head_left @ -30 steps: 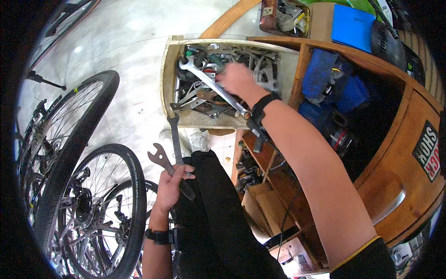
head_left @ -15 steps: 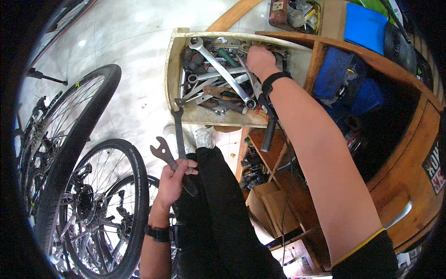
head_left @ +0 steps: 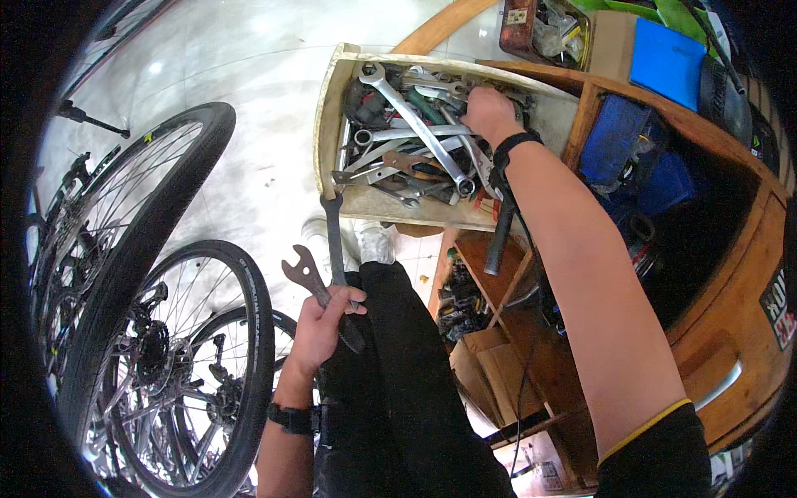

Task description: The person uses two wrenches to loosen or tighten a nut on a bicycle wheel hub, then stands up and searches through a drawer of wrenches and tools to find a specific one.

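My left hand (head_left: 322, 325) is closed round two dark open-ended wrenches. One wrench (head_left: 305, 270) has a wide, short jaw; the other, longer wrench (head_left: 334, 236) points up toward the drawer's near edge. My right hand (head_left: 491, 114) is down among the tools at the far side of an open drawer (head_left: 390, 209), its fingers curled and their tips hidden; what they grip cannot be made out. Just left of it, a big silver combination wrench (head_left: 415, 126) lies slantwise over the pile. Pliers with brown handles (head_left: 413, 165) and a small wrench (head_left: 397, 196) lie nearer me.
Bicycle wheels (head_left: 257, 311) stand close on my left. To the right is a wooden cabinet (head_left: 722, 328) with a blue case (head_left: 616, 137) inside. A black-handled tool (head_left: 499, 241) sticks out over the drawer's near edge. Cardboard (head_left: 490, 373) fills a lower shelf.
The whole view has shifted, so things sit a little farther right in the picture. My right hand stays among the tools, and my left still holds both wrenches.
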The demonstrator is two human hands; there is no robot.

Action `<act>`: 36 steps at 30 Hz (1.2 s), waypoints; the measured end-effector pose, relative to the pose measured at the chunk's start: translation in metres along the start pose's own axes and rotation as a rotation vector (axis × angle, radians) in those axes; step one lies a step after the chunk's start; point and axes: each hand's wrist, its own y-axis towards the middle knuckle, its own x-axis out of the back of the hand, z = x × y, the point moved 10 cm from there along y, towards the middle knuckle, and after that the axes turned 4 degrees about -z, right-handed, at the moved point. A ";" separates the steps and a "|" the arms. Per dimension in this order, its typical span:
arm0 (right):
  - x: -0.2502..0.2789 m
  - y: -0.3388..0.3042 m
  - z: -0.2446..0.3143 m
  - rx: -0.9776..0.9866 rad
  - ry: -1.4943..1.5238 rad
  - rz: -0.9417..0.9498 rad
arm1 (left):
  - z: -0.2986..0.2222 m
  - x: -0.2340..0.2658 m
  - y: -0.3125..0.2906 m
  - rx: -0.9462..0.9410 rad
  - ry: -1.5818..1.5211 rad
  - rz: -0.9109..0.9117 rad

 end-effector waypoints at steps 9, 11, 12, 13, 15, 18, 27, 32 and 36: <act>0.003 -0.026 0.018 0.286 -0.045 0.008 | -0.008 0.006 -0.007 -0.038 0.025 -0.037; 0.008 -0.031 0.016 0.303 0.022 0.007 | -0.010 0.007 -0.007 -0.028 0.080 -0.053; 0.010 -0.035 0.015 0.318 0.088 0.008 | -0.009 0.007 -0.007 -0.035 0.076 -0.043; 0.011 -0.040 0.015 0.333 0.156 0.010 | -0.006 0.007 -0.010 -0.029 0.078 -0.044; 0.009 -0.036 0.006 0.331 0.166 0.005 | -0.007 0.004 -0.010 -0.033 0.048 -0.034; 0.004 -0.041 0.023 0.621 0.055 -0.035 | 0.001 0.005 -0.010 -0.047 0.093 -0.028; 0.049 -0.055 0.041 0.583 0.335 -0.234 | 0.008 0.011 -0.015 -0.059 0.065 -0.066; 0.068 -0.072 0.068 0.650 0.086 -0.249 | 0.003 0.010 -0.031 -0.111 0.104 -0.059; 0.097 -0.098 0.061 0.583 0.184 -0.367 | -0.020 -0.003 -0.056 -0.148 0.061 -0.003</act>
